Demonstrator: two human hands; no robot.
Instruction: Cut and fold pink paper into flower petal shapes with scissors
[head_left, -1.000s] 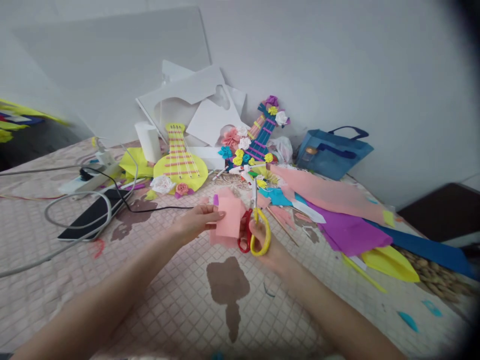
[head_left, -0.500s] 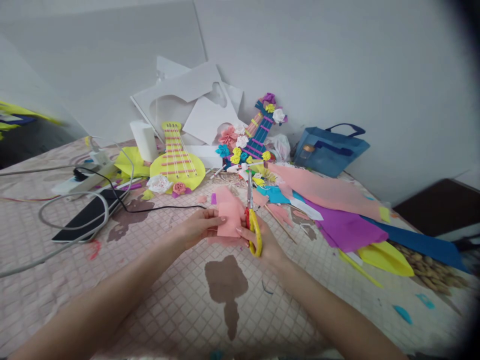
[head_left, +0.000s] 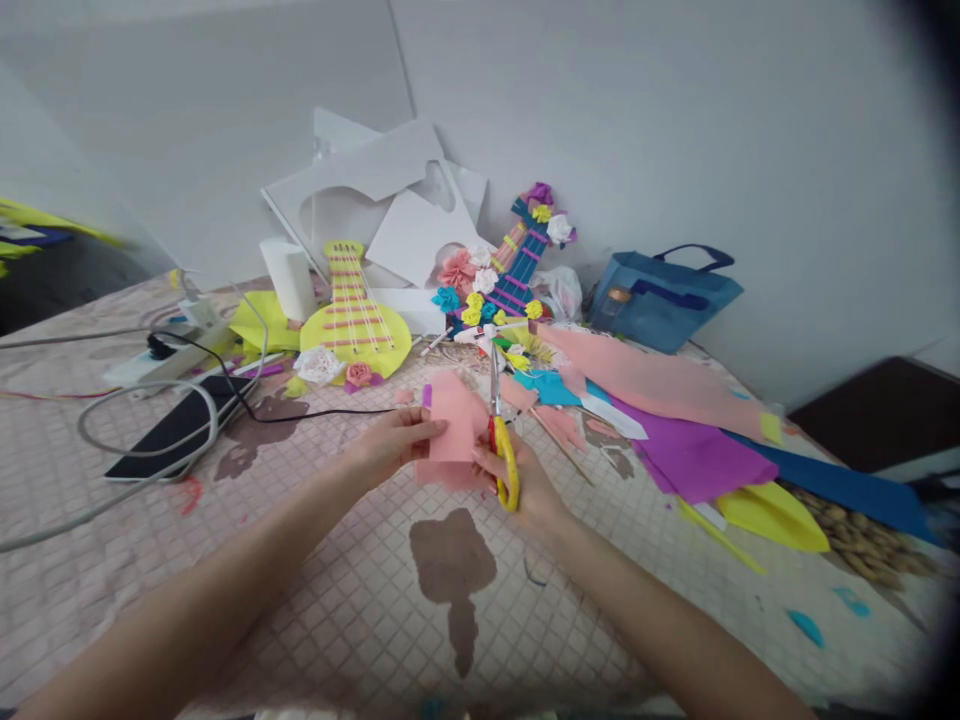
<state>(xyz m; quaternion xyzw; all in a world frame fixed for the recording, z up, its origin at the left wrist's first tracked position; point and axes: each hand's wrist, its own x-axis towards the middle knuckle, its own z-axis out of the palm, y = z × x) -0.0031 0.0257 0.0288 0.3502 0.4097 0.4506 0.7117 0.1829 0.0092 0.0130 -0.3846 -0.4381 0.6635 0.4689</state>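
My left hand [head_left: 405, 442] pinches the left edge of a folded piece of pink crepe paper [head_left: 451, 432], thumb on top. My right hand [head_left: 529, 482] is closed round scissors [head_left: 507, 465] with yellow and red handles, and its thumb and fingers also touch the paper's lower right edge. The scissors' blades point away from me, beside the paper; whether they are parted is hard to make out. More pink paper [head_left: 429, 472] lies under the held piece, partly hidden.
Behind my hands stand a yellow paper guitar [head_left: 354, 325] and a blue one [head_left: 519, 270] with paper flowers. Pink [head_left: 645, 378] and purple sheets [head_left: 686, 455] lie right, near a blue bag [head_left: 660, 300]. A power strip [head_left: 169, 355], cables and a black tablet-like slab [head_left: 176, 430] lie left.
The left hand has shifted slightly left, and more of the pink paper's face shows, reaching farther from me. The scissors' tips have swung slightly left. Both hands keep their hold.
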